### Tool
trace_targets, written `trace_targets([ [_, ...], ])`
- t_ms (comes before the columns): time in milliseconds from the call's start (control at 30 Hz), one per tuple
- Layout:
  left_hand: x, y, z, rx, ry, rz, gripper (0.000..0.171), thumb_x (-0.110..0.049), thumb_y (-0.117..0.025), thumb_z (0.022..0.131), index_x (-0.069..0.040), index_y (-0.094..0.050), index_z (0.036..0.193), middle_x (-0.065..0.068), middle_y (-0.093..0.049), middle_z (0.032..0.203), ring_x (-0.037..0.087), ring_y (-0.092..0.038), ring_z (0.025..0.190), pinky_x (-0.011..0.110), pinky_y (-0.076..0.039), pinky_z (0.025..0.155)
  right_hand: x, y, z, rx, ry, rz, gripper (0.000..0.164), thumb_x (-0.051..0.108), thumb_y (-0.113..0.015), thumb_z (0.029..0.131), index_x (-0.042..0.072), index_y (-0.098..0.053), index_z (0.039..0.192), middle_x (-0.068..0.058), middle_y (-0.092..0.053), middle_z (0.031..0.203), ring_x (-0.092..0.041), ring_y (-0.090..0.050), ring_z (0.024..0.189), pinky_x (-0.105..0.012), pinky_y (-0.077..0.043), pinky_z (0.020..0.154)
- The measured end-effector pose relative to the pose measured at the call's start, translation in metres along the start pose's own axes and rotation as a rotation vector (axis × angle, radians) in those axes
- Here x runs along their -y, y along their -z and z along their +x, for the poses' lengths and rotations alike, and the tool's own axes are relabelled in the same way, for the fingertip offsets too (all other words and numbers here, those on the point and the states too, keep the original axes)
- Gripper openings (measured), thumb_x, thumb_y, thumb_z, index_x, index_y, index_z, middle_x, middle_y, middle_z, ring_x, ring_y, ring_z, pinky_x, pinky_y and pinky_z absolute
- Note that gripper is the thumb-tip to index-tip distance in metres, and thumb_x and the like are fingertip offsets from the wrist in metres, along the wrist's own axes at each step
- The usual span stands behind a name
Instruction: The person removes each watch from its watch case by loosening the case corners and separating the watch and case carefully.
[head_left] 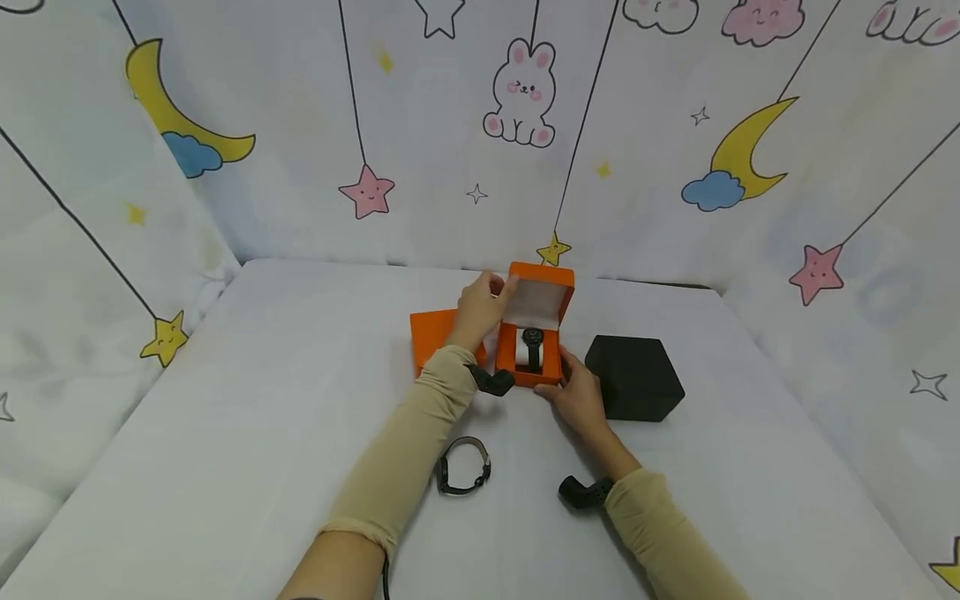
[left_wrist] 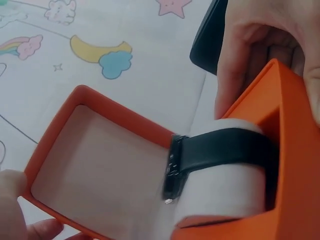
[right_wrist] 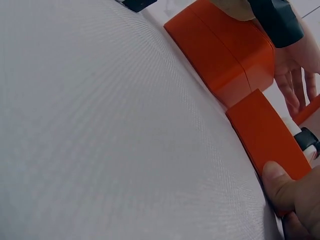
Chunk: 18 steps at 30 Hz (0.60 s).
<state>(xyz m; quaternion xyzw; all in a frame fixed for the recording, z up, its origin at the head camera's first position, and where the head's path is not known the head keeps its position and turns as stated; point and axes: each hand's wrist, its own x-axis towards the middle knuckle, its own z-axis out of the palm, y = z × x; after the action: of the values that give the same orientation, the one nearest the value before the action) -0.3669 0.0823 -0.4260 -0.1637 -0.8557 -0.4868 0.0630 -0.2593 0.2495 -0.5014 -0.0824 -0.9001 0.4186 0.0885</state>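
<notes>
An orange watch box (head_left: 528,377) stands on the table with its lid (head_left: 542,272) raised. Inside, a black wristwatch (head_left: 533,337) is wrapped round a white cushion (left_wrist: 220,192). My left hand (head_left: 477,312) holds the lid at its left edge, thumb and fingers on either side of the rim. My right hand (head_left: 581,396) grips the base at its front right corner, with the thumb (right_wrist: 276,180) on the front wall. Nearer to me, a second watch (head_left: 465,467) with a dark strap lies looped on the table.
Left of the open box sits another orange box (head_left: 431,333), partly behind my left hand. A black box (head_left: 635,379) stands just right of my right hand. Patterned cloth (head_left: 450,225) hangs behind the white-covered table (head_left: 300,375).
</notes>
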Motion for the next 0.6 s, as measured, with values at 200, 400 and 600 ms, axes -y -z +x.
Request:
trace_targets([
  [200,-0.026,0.019,-0.012,0.194,0.026,0.335,0.041,-0.053,-0.051,0.085,-0.014,-0.059,0.096,0.001,-0.063,0.086,0.015,-0.057,0.068,0.028,-0.046,0.056,-0.001,0.003,-0.003,0.006,0.017,-0.011,0.088,0.02,-0.077,0.07,0.009,-0.027,0.142,-0.011,-0.039,0.141,-0.022,-0.037,0.13,-0.036,-0.036,0.1],
  [400,-0.046,0.024,-0.033,0.527,-0.18,0.544,0.05,-0.044,-0.063,0.08,-0.012,-0.058,0.119,0.004,-0.059,0.116,0.017,-0.056,0.101,0.031,-0.047,0.086,-0.006,0.0,-0.009,-0.013,0.024,-0.04,0.087,0.019,-0.077,0.069,0.008,-0.029,0.141,-0.013,-0.041,0.139,-0.025,-0.04,0.128,-0.039,-0.035,0.101],
  [600,-0.045,0.009,-0.038,0.626,-0.229,0.661,0.076,-0.04,-0.072,0.073,-0.021,-0.036,0.138,0.003,-0.04,0.139,0.018,-0.04,0.126,0.036,-0.036,0.102,-0.003,0.0,-0.006,-0.016,0.09,-0.026,0.086,0.019,-0.077,0.069,0.008,-0.03,0.141,-0.012,-0.042,0.138,-0.024,-0.044,0.125,-0.036,-0.04,0.097],
])
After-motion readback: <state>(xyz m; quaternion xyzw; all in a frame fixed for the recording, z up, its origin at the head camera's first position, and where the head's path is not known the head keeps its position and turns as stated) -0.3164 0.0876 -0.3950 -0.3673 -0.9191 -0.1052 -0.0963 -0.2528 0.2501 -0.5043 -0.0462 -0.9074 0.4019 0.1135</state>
